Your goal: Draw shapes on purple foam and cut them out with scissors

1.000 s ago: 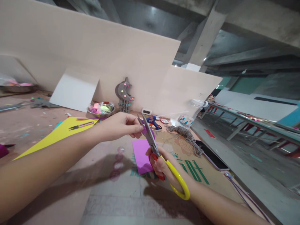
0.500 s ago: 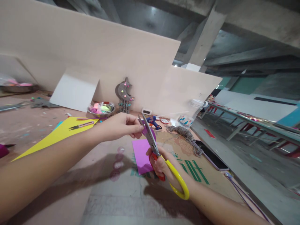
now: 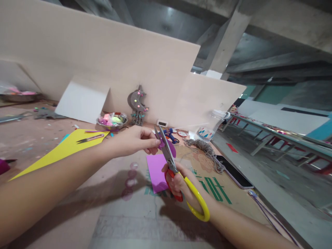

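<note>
My left hand (image 3: 145, 140) pinches a small purple piece (image 3: 171, 148), which looks like paper or thin felt with a rounded edge. My right hand (image 3: 178, 183) is closed round the handles of a pair of scissors (image 3: 168, 157), one handle yellow and one red. Their blades point up and away from me, a little apart, and cross the purple piece beside my left fingertips. Below, on the brown cardboard, lies a lilac sheet (image 3: 157, 173), partly covered by my right hand and the scissors.
A yellow sheet (image 3: 64, 152) with thread snips (image 3: 90, 138) lies left. Behind stand a metal bowl (image 3: 112, 121), a grey moon ornament (image 3: 138, 103) and a blue glue gun (image 3: 171, 135). Grey yarn (image 3: 204, 148), a phone (image 3: 236, 173) and a plastic jar (image 3: 214, 124) are at the right.
The purple piece has turned and shows more to the right of the blades. My left hand has shifted slightly right; the scissors stay nearly in place.
</note>
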The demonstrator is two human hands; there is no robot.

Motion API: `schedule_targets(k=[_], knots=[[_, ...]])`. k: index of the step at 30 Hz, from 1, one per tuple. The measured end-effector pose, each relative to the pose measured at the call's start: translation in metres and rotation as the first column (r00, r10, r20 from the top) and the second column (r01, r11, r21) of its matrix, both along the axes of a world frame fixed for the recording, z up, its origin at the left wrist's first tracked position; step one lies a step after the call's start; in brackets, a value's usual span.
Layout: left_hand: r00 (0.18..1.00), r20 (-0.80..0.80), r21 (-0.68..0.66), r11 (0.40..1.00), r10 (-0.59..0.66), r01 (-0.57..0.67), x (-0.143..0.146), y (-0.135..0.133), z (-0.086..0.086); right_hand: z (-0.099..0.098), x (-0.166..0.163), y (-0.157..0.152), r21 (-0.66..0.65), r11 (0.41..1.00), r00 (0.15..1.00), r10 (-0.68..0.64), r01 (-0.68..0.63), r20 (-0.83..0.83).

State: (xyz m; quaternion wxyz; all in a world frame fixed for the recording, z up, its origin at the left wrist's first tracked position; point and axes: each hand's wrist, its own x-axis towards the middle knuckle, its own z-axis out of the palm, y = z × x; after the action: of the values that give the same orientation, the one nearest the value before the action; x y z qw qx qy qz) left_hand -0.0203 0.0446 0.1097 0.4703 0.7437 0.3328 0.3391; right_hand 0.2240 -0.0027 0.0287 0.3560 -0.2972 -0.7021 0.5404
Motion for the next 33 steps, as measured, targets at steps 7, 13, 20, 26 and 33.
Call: schedule_targets(k=[7,13,20,26,33], knots=[[1.000,-0.015,-0.012,1.000,0.004,-0.004,0.000,0.000,0.000,-0.001,-0.002,-0.001,-0.051,0.998,0.999,-0.022,0.021,-0.022],[1.000,-0.006,-0.015,1.000,0.002,-0.002,0.001,0.001,-0.001,-0.004,-0.001,-0.001,-0.059,0.998,0.999,-0.014,0.012,-0.034],[1.000,-0.016,-0.015,1.000,0.013,-0.013,0.002,0.000,0.000,-0.003,-0.002,-0.003,-0.135,0.991,0.996,0.015,-0.026,-0.085],[1.000,-0.008,-0.004,1.000,0.005,-0.005,0.003,0.001,-0.003,-0.002,-0.008,-0.007,-0.182,0.982,0.986,0.010,-0.041,-0.166],[0.965,-0.245,0.095,0.993,0.092,-0.070,-0.015,0.022,-0.006,0.003,-0.005,0.004,-0.175,0.980,0.992,-0.108,0.096,-0.065]])
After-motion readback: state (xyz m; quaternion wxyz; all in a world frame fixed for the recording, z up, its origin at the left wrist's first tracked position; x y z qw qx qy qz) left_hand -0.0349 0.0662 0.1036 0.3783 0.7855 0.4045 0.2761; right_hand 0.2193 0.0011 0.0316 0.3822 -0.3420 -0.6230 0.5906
